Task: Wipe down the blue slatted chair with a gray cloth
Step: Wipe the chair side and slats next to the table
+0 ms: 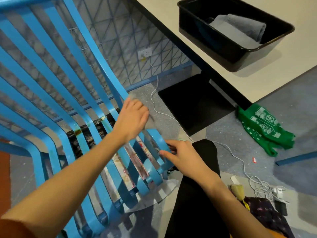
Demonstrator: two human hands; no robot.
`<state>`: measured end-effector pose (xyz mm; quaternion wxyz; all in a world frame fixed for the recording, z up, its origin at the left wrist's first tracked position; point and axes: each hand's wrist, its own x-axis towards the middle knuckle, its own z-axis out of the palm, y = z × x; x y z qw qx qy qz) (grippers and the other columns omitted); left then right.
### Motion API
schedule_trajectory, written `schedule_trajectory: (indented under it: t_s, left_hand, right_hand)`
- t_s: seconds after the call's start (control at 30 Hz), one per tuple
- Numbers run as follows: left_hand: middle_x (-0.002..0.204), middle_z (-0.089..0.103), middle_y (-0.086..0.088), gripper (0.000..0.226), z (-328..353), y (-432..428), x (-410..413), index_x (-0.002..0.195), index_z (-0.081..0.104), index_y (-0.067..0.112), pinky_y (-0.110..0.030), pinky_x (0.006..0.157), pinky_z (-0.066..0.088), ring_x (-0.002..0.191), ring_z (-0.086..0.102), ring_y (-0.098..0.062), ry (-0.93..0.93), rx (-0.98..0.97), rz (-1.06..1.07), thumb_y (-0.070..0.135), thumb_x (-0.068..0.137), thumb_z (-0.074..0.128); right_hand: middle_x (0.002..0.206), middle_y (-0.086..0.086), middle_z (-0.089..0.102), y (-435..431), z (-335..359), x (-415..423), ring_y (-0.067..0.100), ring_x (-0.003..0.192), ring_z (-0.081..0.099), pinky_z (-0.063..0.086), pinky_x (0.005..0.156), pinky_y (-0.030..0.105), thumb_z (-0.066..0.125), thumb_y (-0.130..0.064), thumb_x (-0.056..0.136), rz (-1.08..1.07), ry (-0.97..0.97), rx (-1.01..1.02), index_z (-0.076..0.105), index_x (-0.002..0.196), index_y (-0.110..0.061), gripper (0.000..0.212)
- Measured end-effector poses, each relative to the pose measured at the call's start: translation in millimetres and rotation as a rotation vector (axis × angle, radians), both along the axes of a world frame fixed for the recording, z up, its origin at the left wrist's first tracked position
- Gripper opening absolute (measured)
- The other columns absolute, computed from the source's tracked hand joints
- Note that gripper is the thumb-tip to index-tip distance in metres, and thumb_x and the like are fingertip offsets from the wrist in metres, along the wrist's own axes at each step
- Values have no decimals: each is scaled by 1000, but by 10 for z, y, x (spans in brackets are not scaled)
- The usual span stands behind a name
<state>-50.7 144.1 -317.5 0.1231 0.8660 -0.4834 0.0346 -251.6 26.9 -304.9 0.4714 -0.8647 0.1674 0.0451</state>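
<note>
Though blurred, black tub nearby.

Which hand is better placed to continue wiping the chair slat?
The left hand: it already presses the gray cloth on the blue slat. The right hand only steadies the seat edge.

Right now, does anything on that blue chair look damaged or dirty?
Yes. The blue chair has brownish, rust-like marks on slats where the back bends into the seat, left of the left hand. Paint looks chipped there. Littered wrappers show between the seat slats.
</note>
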Motion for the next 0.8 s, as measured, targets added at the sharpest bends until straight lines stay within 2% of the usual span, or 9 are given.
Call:
schedule_trajectory:
  t_s: [0.07,0.13,0.23,0.3,0.43,0.5,0.57,0.7,0.8]
  left_hand:
    - [97,46,5,38,-30,56,-388,91,55,17,-44,112,28,108,47,-19,23,-34,-66,34,104,23]
    - [103,49,4,35,-59,91,-747,94,57,17,-45,115,24,114,46,-19,88,-74,-128,34,102,27]
    - [117,56,0,30,-96,91,-1093,111,61,16,-40,121,14,125,45,-20,115,-99,-251,32,97,40]
    - [133,54,1,35,-16,119,-1103,130,54,16,-39,120,21,131,43,-16,248,-170,-290,28,97,45]
    - [143,49,8,41,129,260,-767,137,50,18,-34,111,40,129,47,-6,618,-462,-12,15,96,49]
    - [134,59,10,38,145,394,-587,131,57,18,-39,106,46,126,52,-4,770,-621,184,5,95,53]
    - [132,60,16,38,154,499,-485,126,62,22,-37,103,48,126,51,0,808,-640,262,2,95,55]
    - [133,58,19,38,78,629,-400,125,63,29,-34,99,48,126,49,1,835,-679,379,6,96,55]
    - [127,60,14,33,-33,643,-410,122,62,33,-39,95,52,119,56,-6,962,-707,476,12,99,52]
  right_hand:
    - [86,-19,71,-117,48,21,-7,83,64,50,77,17,67,-21,90,22,13,75,72,99,-29,13]
    - [74,-21,67,-261,83,49,-9,73,60,47,73,18,67,-12,88,-15,-7,61,71,88,-31,20]
    - [101,-8,70,-364,110,102,1,92,63,51,89,28,65,-10,87,-238,-102,-55,71,107,-20,24]
    - [124,-3,63,-226,191,122,5,112,57,45,102,28,61,-16,91,-256,-245,-109,64,123,-17,32]
    - [163,-13,-2,307,178,43,0,148,-3,7,122,26,35,-36,104,125,-199,-166,13,155,-32,56]
    - [160,-8,-23,458,-8,21,11,147,-21,11,123,39,32,-37,104,208,-179,-460,-1,155,-31,60]
    - [160,-4,-26,457,-109,95,20,149,-17,24,120,45,32,-36,105,192,-157,-569,-2,155,-29,61]
    - [163,6,-13,336,-50,544,33,133,41,48,97,41,36,-36,104,202,-58,-584,-10,154,-32,69]
    - [162,17,-8,324,37,988,38,131,42,48,92,42,45,-19,99,261,-12,-661,-13,154,-26,80]
